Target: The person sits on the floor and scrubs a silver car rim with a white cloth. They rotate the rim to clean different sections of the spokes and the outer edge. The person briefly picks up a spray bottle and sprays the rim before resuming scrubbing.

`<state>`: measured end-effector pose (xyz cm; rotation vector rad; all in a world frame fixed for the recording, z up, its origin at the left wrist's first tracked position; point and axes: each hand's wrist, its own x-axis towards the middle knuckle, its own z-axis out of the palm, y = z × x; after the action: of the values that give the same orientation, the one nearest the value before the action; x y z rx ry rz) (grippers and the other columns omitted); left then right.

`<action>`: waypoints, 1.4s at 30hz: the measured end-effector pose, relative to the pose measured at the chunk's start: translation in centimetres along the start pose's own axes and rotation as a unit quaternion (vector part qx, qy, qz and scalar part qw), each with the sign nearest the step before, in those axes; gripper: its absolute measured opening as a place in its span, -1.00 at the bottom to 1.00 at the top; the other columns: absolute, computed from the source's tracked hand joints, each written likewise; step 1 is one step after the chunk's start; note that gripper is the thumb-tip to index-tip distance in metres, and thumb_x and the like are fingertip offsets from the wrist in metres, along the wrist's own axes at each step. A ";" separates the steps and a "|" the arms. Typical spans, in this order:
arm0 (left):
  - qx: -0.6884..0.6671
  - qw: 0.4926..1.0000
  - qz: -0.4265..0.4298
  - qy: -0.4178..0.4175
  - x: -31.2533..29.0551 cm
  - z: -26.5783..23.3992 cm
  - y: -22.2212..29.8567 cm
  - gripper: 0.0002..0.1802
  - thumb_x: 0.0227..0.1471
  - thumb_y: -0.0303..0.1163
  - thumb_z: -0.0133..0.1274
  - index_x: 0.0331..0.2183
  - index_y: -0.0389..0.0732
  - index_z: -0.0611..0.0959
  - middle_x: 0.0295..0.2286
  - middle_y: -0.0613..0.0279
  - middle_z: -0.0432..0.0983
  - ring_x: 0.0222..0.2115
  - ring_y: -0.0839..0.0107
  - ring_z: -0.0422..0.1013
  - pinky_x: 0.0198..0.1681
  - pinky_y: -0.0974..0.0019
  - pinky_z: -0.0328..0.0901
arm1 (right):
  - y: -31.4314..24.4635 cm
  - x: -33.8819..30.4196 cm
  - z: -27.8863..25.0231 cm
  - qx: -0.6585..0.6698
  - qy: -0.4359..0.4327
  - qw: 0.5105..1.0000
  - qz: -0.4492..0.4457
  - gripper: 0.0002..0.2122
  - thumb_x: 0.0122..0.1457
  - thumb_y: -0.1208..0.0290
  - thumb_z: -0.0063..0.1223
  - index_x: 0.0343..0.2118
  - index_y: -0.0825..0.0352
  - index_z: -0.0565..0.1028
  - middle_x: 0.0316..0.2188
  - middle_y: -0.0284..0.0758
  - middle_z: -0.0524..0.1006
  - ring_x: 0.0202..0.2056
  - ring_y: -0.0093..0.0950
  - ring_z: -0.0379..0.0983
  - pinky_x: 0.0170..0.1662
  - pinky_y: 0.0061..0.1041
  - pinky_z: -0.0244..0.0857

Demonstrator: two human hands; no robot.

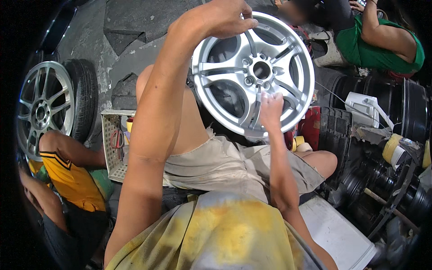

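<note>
A silver alloy wheel rim with several curved spokes stands on edge against my knees, its face turned toward me. My left hand grips the top of the rim and holds it upright. My right hand presses a small pale pad or cloth against a lower spoke, close to the hub; the pad is mostly hidden under my fingers. I sit with my knees apart, in worn beige shorts and a yellow-stained shirt.
At the left a second silver wheel with its tyre leans upright, with a person in yellow shorts beside it. A white plastic basket holds red-handled pliers. A person in green sits at top right. Dark rims and parts crowd the right.
</note>
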<state>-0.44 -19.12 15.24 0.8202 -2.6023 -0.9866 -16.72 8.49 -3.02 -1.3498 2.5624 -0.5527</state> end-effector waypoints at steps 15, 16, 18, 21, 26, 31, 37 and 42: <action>0.038 0.997 -0.060 0.013 -0.9 -0.5 -1.3 -0.56 0.16 -0.12 0.10 -0.17 -0.31 0.74 -0.23 -0.27 0.63 -0.12 -0.14 0.56 0.00 -0.02 0.43 | -0.8 4.3 -4.5 -0.269 -0.134 0.847 -0.439 -0.74 0.33 0.22 0.02 -0.18 0.30 0.63 -0.17 -0.13 0.50 -0.11 -0.23 0.45 -0.07 -0.27 0.37; 0.035 0.997 -0.067 0.014 -1.2 -0.7 -1.4 -0.56 0.16 -0.11 0.10 -0.17 -0.31 0.74 -0.23 -0.26 0.63 -0.12 -0.14 0.56 0.00 -0.02 0.43 | -0.9 4.4 -5.1 -0.236 -0.227 0.862 -0.388 -0.73 0.35 0.23 -0.01 -0.18 0.34 0.61 -0.13 -0.12 0.52 -0.05 -0.24 0.46 0.02 -0.28 0.35; 0.036 0.996 -0.086 -0.004 -1.9 -1.6 -0.9 -0.55 0.16 -0.09 0.09 -0.17 -0.31 0.74 -0.22 -0.26 0.63 -0.11 -0.13 0.56 0.00 -0.02 0.43 | -1.9 4.5 -6.4 -0.231 -0.287 0.849 -0.378 -0.74 0.36 0.24 -0.02 -0.18 0.31 0.62 -0.09 -0.13 0.51 -0.01 -0.24 0.45 0.06 -0.25 0.34; 0.041 0.995 -0.094 -0.004 -2.2 -1.9 -1.6 -0.53 0.16 -0.08 0.09 -0.19 -0.33 0.74 -0.20 -0.26 0.62 -0.10 -0.11 0.56 0.00 -0.01 0.43 | -1.8 6.7 -7.1 -0.275 -0.270 0.782 -0.490 -0.69 0.38 0.20 -0.03 -0.07 0.32 0.60 -0.04 -0.07 0.50 -0.05 -0.11 0.48 0.07 -0.17 0.36; 0.065 0.994 -0.093 0.006 -1.3 -1.3 -2.2 -0.54 0.15 -0.12 0.10 -0.19 -0.36 0.74 -0.17 -0.25 0.62 -0.08 -0.09 0.55 0.01 -0.01 0.43 | -1.1 8.1 -6.4 -0.329 -0.277 0.773 -0.467 -0.66 0.38 0.18 -0.04 0.10 0.19 0.56 0.01 -0.09 0.48 -0.05 -0.16 0.51 0.03 -0.20 0.41; 0.052 0.995 -0.085 0.001 -1.3 -1.8 -2.0 -0.56 0.13 -0.14 0.10 -0.20 -0.35 0.74 -0.15 -0.24 0.62 -0.07 -0.09 0.55 0.02 -0.01 0.43 | 0.7 6.0 -6.1 -0.356 -0.308 0.749 -0.466 -0.73 0.34 0.22 0.02 0.03 0.12 0.57 -0.12 -0.14 0.49 -0.25 -0.26 0.52 -0.21 -0.26 0.41; 0.089 0.989 -0.111 -0.033 -0.2 -1.8 -2.6 -0.57 0.11 -0.18 0.08 -0.18 -0.35 0.74 -0.14 -0.22 0.62 -0.05 -0.06 0.55 0.02 -0.01 0.43 | -2.7 1.1 -7.1 -0.464 -0.267 0.699 -0.474 -0.81 0.34 0.41 -0.05 -0.08 0.20 0.58 -0.30 -0.28 0.50 -0.20 -0.38 0.44 -0.26 -0.39 0.26; 0.073 0.992 -0.097 -0.023 0.0 -1.2 -2.3 -0.57 0.11 -0.17 0.07 -0.20 -0.35 0.75 -0.13 -0.21 0.62 -0.05 -0.05 0.55 0.03 0.00 0.43 | -1.6 -0.2 -7.0 -0.443 -0.267 0.729 -0.449 -0.83 0.32 0.38 -0.03 -0.12 0.22 0.57 -0.24 -0.22 0.47 -0.15 -0.37 0.42 -0.22 -0.38 0.26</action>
<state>0.98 -21.16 14.58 1.1172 -2.6989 -0.8798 -17.73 9.51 3.98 -2.5294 1.5014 1.0120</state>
